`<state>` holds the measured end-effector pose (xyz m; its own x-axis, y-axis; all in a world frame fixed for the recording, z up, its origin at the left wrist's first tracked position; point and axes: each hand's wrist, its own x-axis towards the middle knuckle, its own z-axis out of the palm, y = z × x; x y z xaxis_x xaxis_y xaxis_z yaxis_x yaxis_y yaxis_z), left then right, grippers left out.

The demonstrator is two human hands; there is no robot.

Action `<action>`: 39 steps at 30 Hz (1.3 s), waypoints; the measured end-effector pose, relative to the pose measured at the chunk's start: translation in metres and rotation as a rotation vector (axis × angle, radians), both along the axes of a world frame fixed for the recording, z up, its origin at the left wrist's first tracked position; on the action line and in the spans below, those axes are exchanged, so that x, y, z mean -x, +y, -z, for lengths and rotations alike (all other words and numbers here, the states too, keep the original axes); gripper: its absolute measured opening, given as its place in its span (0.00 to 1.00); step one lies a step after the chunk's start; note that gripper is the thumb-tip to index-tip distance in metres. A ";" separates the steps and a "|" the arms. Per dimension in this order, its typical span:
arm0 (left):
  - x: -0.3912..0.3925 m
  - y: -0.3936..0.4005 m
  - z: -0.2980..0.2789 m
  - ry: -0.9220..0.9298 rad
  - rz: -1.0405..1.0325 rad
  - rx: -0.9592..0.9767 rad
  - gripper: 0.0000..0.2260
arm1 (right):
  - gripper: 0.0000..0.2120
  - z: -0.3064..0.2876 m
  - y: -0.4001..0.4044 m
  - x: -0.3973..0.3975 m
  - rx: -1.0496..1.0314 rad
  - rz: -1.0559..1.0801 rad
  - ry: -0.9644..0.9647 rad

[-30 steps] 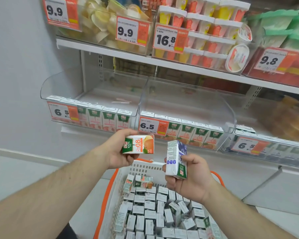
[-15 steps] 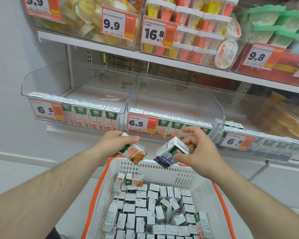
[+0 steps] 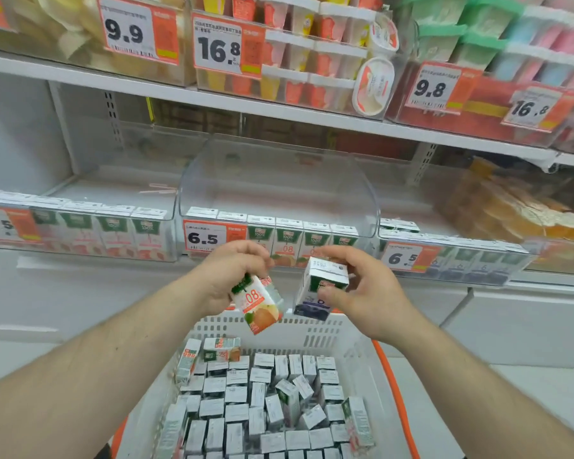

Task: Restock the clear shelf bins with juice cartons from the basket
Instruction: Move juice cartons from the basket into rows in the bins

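The left hand (image 3: 227, 276) is grasping an orange-printed carton (image 3: 258, 304), tilted with its base hanging down and to the right, above the far rim of the basket (image 3: 315, 329). The right hand (image 3: 367, 289) is pinching a purple-printed carton (image 3: 320, 291) between thumb and fingers, roughly upright, just beside the first carton but apart from it. Both cartons are hanging in the air, near the front of the middle bin (image 3: 279, 180) and below its lip.

The middle bin is carrying one front row of orange cartons, with bare floor behind. The right bin (image 3: 451, 256) appears to be showing purple cartons behind its 6.5 tag; blur is preventing certainty. The basket is lying packed with many more cartons.

Judgement: the step in hand is carrying a matched pair to the shelf, early in the restock. The next move is calling for lifting each carton over its bin's front wall, orange to the middle, purple to the right, and seating it upright behind the existing row.
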<state>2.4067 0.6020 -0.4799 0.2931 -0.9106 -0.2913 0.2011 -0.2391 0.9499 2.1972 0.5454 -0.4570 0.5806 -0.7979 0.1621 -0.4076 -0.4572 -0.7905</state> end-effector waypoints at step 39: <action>0.108 -0.107 0.029 -1.167 0.188 0.097 0.41 | 0.20 -0.006 -0.226 0.081 0.136 0.537 0.676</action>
<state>2.2989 0.4955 -0.5088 0.1949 -0.9714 0.1355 -0.8295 -0.0895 0.5513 2.1166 0.3192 -0.4514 0.1375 -0.9900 0.0324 -0.9568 -0.1412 -0.2541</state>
